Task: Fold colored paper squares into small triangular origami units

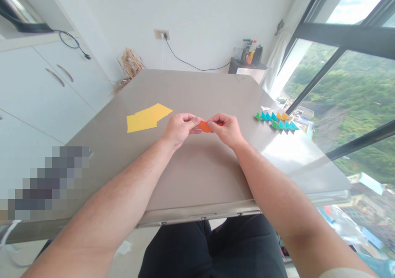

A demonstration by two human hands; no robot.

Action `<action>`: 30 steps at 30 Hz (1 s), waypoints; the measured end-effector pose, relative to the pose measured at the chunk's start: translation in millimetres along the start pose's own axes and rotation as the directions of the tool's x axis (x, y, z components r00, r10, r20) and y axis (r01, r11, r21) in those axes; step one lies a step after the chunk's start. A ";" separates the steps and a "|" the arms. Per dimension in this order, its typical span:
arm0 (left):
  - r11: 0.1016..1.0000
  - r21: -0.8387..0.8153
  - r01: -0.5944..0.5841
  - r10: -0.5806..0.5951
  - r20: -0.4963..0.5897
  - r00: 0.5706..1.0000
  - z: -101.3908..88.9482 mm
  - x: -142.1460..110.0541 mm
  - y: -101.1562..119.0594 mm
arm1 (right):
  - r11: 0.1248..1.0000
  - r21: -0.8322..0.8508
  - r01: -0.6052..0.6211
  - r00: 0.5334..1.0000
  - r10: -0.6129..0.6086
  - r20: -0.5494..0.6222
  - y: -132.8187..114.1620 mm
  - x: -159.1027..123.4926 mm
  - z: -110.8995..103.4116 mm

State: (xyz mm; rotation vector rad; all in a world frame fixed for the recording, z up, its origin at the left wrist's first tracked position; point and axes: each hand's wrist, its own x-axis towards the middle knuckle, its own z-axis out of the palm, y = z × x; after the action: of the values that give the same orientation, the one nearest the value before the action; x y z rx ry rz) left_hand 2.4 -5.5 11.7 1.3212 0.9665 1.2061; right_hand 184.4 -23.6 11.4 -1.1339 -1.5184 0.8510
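Note:
Between my two hands, a small folded piece of orange paper point(205, 126) is held above the middle of the table. My left hand point(182, 128) pinches its left end between thumb and fingers. At the right end, my right hand point(226, 128) grips it the same way, hiding part of it. To the left lie overlapping yellow paper sheets point(145, 119), flat on the table. Off to the right, several small folded paper boats point(277, 121) in green, blue and orange stand in two rows.
The grey table point(197, 93) reaches toward a white wall with a socket and black cable point(197, 67). Bottles and a dark appliance stand on a small cabinet point(247, 68). A large window point(339, 72) borders the right side. A blurred, pixelated object point(51, 179) lies at left.

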 end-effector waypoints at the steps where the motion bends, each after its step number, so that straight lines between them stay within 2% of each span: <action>1: 1.000 0.003 0.001 -0.001 0.006 1.000 0.9 -0.4 -0.5 | 1.000 -0.004 -0.003 1.000 0.004 0.003 -0.9 -0.4 0.4; 11: 0.999 -0.043 0.009 -0.008 0.036 0.999 3.8 -0.3 -3.1 | 1.000 0.022 -0.011 1.000 0.011 -0.017 1.5 1.2 2.4; 17: 1.000 0.011 -0.016 0.014 0.122 0.992 1.8 -4.1 0.1 | 0.998 -0.048 -0.030 0.999 0.028 -0.042 1.3 -1.4 1.4; 20: 0.995 0.080 -0.053 0.041 0.147 0.988 2.1 -4.6 -1.0 | 0.997 -0.054 -0.046 0.999 0.045 -0.008 1.0 -3.4 1.2; 26: 0.963 0.224 -0.151 0.140 0.064 0.988 2.3 -0.9 -8.0 | 0.998 -0.040 -0.051 0.998 0.053 0.036 -1.4 -5.2 3.9; 30: 0.953 0.257 -0.160 0.163 0.009 0.987 2.4 0.0 -7.0 | 0.999 -0.022 -0.049 0.998 0.050 0.041 -0.6 -3.9 4.6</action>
State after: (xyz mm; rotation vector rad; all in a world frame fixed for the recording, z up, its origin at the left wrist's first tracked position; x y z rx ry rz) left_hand 5.4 -5.2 4.9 1.6259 1.0675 1.2436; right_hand 180.0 -27.3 9.7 -1.1798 -1.5419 0.8991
